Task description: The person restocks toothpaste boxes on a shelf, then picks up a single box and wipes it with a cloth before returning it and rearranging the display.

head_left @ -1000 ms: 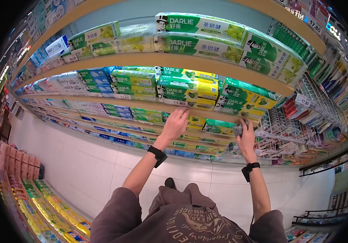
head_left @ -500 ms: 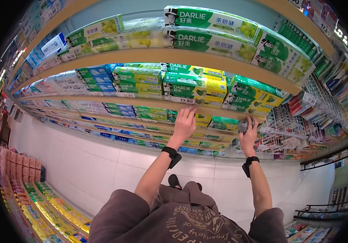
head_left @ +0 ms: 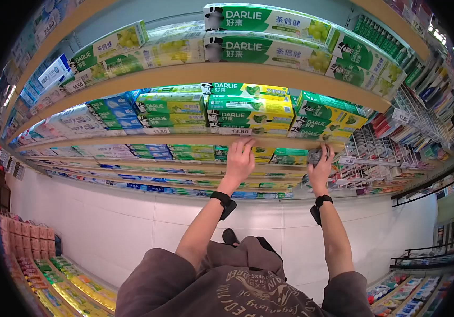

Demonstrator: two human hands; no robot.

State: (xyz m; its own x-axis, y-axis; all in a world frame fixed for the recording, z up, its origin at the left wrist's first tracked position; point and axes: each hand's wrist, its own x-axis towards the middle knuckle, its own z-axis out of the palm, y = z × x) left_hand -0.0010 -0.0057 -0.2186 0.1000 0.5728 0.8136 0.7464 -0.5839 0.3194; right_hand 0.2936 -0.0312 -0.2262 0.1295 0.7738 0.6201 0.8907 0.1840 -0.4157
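Note:
My left hand (head_left: 240,161) rests against the front edge of the shelf (head_left: 277,142), just below a 13.80 price tag (head_left: 235,131). Its fingers are stretched up onto that edge, and nothing shows in them. To the right, a bunched grey cloth (head_left: 314,155) is gripped by my right hand (head_left: 320,168), near the right end of the same shelf edge. Above both hands stand stacked green and yellow DARLIE toothpaste boxes (head_left: 250,112), with another such stack (head_left: 324,113) beside them. How the cloth touches the shelf is partly hidden by my fingers.
A higher shelf (head_left: 290,79) with more DARLIE boxes (head_left: 269,50) runs overhead. Wire racks (head_left: 422,129) with hanging goods are on the right. Lower shelves hold more boxes. Pale floor (head_left: 174,216) lies below, and packaged goods (head_left: 73,282) stand at lower left.
My right hand has shifted slightly left and up with the grey cloth. My left hand stays on the shelf edge. The view has shifted a little.

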